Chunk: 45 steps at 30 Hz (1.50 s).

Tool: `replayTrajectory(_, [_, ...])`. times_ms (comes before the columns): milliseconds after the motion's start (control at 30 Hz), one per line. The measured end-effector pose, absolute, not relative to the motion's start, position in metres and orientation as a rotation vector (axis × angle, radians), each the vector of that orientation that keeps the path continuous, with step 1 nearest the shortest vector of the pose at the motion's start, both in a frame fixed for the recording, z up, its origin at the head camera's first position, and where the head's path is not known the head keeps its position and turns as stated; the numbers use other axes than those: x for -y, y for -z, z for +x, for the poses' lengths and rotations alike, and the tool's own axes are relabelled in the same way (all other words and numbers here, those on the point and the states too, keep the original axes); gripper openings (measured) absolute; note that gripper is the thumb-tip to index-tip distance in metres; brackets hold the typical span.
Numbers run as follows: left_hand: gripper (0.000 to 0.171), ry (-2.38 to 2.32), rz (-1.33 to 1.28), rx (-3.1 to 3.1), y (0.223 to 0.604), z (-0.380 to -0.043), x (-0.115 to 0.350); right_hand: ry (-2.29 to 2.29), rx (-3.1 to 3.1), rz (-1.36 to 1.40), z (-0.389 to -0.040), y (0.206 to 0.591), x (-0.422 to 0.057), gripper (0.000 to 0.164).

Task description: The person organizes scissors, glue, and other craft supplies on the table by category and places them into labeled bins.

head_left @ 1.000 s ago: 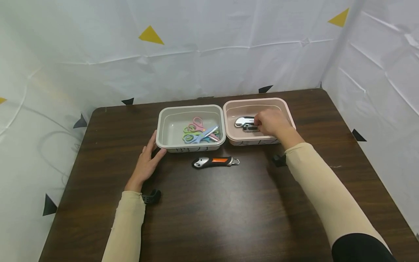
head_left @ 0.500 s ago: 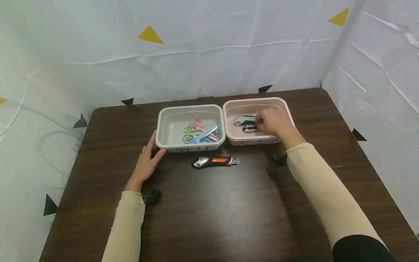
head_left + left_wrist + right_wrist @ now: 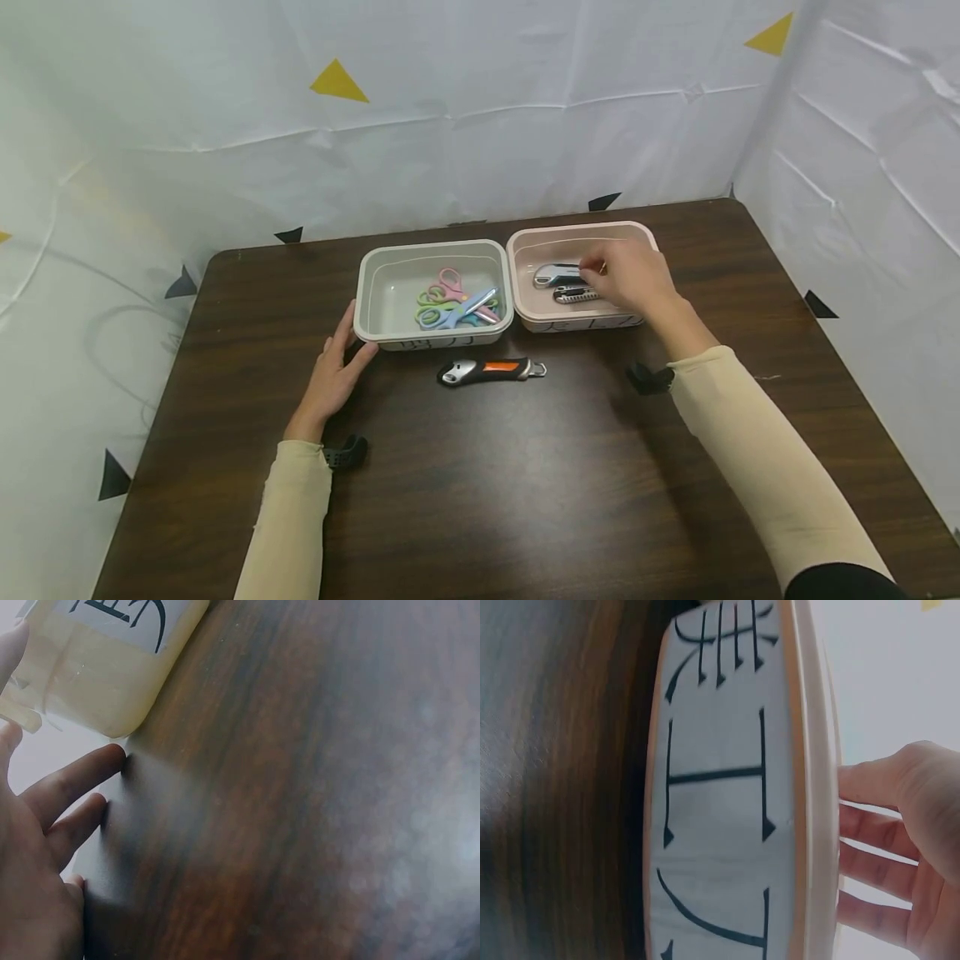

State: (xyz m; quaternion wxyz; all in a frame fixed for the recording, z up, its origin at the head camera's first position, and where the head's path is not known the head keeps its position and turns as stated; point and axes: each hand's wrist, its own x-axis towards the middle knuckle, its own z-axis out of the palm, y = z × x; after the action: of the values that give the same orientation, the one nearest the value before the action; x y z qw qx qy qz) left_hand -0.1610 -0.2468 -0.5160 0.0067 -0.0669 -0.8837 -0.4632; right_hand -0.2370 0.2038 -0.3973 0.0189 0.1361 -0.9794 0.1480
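Note:
My left hand point(image 3: 330, 382) lies with fingers spread at the near left corner of the grey-green box point(image 3: 390, 335). Scissors point(image 3: 450, 312) with pink, green and blue handles are piled inside that box. Over the pink box point(image 3: 525, 250) is my right hand point(image 3: 628, 273), its fingers reaching past the near rim; the fingertips are hidden behind the rim in the right wrist view. Beneath and beside it lie a silver utility knife point(image 3: 552, 275) and a smaller black-and-silver one point(image 3: 573, 295). Nothing shows gripped in either hand.
A black and orange utility knife point(image 3: 491, 371) lies on the dark wooden table point(image 3: 480, 483) in front of the boxes. The boxes stand side by side near the back edge, with white sheeting point(image 3: 450, 167) behind. Lettered labels point(image 3: 720, 780) mark their fronts.
My right hand has drawn up and slightly back from the knives in the pink box, its fingers loosening. The left hand stays at the grey-green box.

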Motion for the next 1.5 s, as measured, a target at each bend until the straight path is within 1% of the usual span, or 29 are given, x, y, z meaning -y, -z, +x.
replayTrajectory(267, [0.072, 1.438, -0.201, 2.775, 0.516, -0.162, 0.250, -0.588, 2.833, 0.578, -0.214, 0.390, -0.189, 0.011])
replayTrajectory(500, [0.072, 1.432, -0.182, 2.786, 0.515, -0.159, 0.252, -0.522, 2.719, 0.723, -0.192, 0.369, -0.161, 0.011])
replayTrajectory(667, [0.072, 1.431, -0.198, 2.777, 0.516, -0.159, 0.253, -0.488, 2.714, 0.821, -0.173, 0.367, -0.145, 0.011])
replayTrajectory(833, [0.071, 1.412, -0.244, 2.752, 0.518, -0.162, 0.254, -0.445, 2.714, 1.031, -0.156, 0.382, -0.127, 0.007])
replayTrajectory(1033, [0.071, 1.420, -0.234, 2.754, 0.518, -0.162, 0.256, -0.393, 2.743, 1.211, -0.143, 0.416, -0.111, 0.013])
replayTrajectory(1267, [0.071, 1.421, -0.227, 2.757, 0.516, -0.161, 0.256, -0.418, 2.716, 1.228, -0.140, 0.450, -0.104, 0.027])
replayTrajectory(1500, [0.071, 1.423, -0.230, 2.755, 0.516, -0.161, 0.256, -0.336, 2.693, 1.218, -0.137, 0.467, -0.098, 0.040])
